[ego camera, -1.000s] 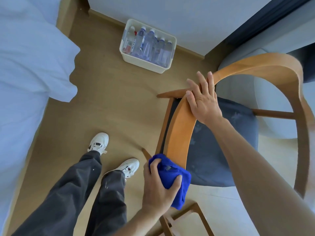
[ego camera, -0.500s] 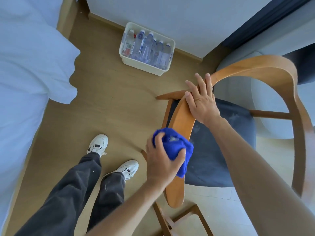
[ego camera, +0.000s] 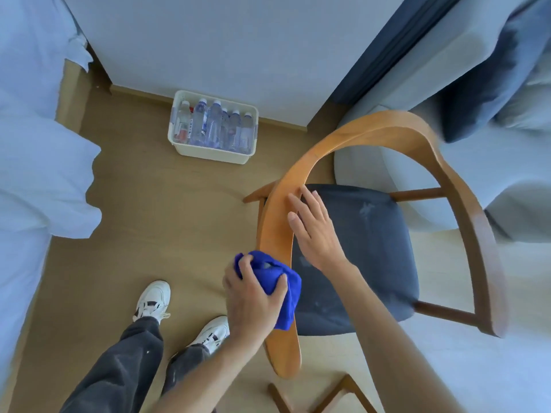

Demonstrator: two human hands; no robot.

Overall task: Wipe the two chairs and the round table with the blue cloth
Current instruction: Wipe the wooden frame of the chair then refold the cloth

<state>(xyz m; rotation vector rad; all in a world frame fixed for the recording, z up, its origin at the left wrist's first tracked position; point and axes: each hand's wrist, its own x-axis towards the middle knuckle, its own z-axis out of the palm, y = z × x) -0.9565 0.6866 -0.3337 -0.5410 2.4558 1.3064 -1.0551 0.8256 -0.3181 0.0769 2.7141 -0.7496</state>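
A bed (ego camera: 38,180) with white, rumpled linen is seen well left of the chair (ego camera: 396,138), whose curved armrest is of smooth orange-brown wood and whose seat is padded in dark, dusty fabric. A white plastic crate (ego camera: 208,155) of clear bottles is set by the wall beyond the chair; their labels cannot be read. The right hand (ego camera: 316,231) is laid flat, fingers straight, on the armrest. The bunched, fuzzy blue cloth (ego camera: 278,281) is gripped by the left hand (ego camera: 253,302) and pressed against the armrest's near end.
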